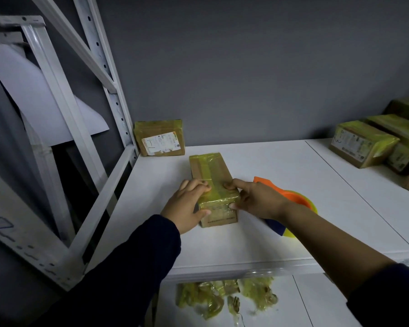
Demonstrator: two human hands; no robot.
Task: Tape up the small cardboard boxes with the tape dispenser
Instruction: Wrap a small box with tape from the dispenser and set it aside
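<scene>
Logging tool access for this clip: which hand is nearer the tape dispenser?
Right. The right hand grips the box at its near end, wrist overlapping the tape dispenser; the left hand grips the opposite side, with the box between.

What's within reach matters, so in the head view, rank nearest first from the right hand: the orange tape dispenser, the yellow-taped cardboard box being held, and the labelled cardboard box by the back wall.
1. Yellow-taped cardboard box: held by the right hand, centre.
2. Orange tape dispenser: just behind that hand, right side.
3. Labelled cardboard box: far left, against the wall.
</scene>
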